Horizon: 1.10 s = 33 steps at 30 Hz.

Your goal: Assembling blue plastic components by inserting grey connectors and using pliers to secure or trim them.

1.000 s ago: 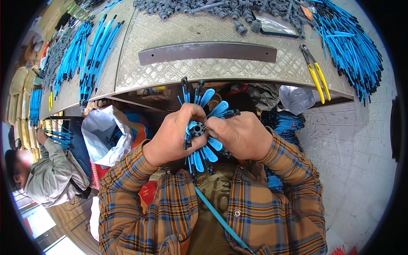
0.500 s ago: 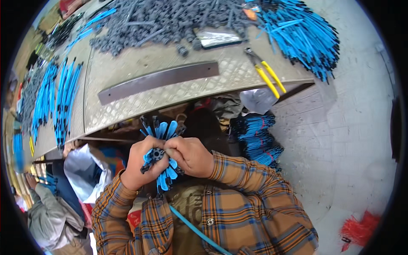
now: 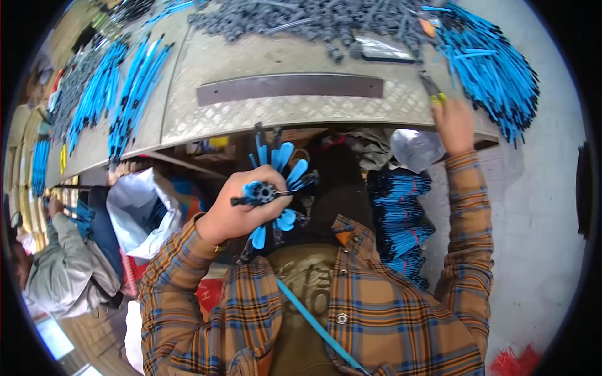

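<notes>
My left hand [image 3: 235, 207] is closed around a spray of blue strips with black tips that fan out above and below the fist. At its middle a dark grey round hub [image 3: 264, 193] with holes faces up, and a thin wire pokes out beside the thumb. On the right, my right hand [image 3: 456, 125] reaches over the table's front edge, its fingers closed on the yellow handles of the pliers [image 3: 430, 86]. The dark jaws point away from me; most of the handles are hidden under the hand.
A flat metal bar [image 3: 291, 89] lies across the table [image 3: 263, 62]. Behind it spread grey plastic parts [image 3: 282, 25] and a clear packet [image 3: 384, 49]. Blue black-tipped strips [image 3: 492, 69] are heaped right. Bundles [image 3: 401, 235] stand below. A white bag [image 3: 138, 210] and a co-worker [image 3: 72, 266] are left.
My right hand has left the wire at the hub and moved far right onto the pliers. My left hand, still holding the spray, has risen slightly. The whole view has shifted.
</notes>
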Tool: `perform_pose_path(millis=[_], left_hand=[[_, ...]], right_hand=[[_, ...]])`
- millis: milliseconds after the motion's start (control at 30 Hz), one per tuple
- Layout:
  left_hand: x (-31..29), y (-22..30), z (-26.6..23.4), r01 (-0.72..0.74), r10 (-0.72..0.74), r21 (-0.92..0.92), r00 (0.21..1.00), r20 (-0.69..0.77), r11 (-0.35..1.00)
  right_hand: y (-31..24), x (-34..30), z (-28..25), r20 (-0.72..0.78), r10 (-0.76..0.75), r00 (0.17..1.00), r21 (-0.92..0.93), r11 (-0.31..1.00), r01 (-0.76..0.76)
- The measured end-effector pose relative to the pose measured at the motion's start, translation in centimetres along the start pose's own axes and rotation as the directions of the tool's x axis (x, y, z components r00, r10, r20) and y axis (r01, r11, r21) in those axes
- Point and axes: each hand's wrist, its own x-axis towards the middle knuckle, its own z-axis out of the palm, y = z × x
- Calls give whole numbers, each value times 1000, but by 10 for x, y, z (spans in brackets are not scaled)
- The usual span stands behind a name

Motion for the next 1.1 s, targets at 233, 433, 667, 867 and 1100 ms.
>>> perform_pose_path(millis=[233,433,667,867,1100], left_hand=[[-2,0,-11,117,-118,10,987,107,993],[-1,-2,-15,165,-159,-47,982,101,985],[4,-6,-16,121,-121,5,986,111,993],[4,-12,-18,52,-56,28,989,138,998],[8,-9,-21,65,-71,37,981,183,997]], right_hand=[[-96,-36,-110,-3,-377,926,863,466,193],[-166,-45,-107,-99,-503,859,683,593,426],[-184,-43,-94,-131,-434,892,579,696,424],[-182,-36,-85,-196,-466,863,589,648,484],[-179,-31,-84,-181,-415,892,740,540,402]])
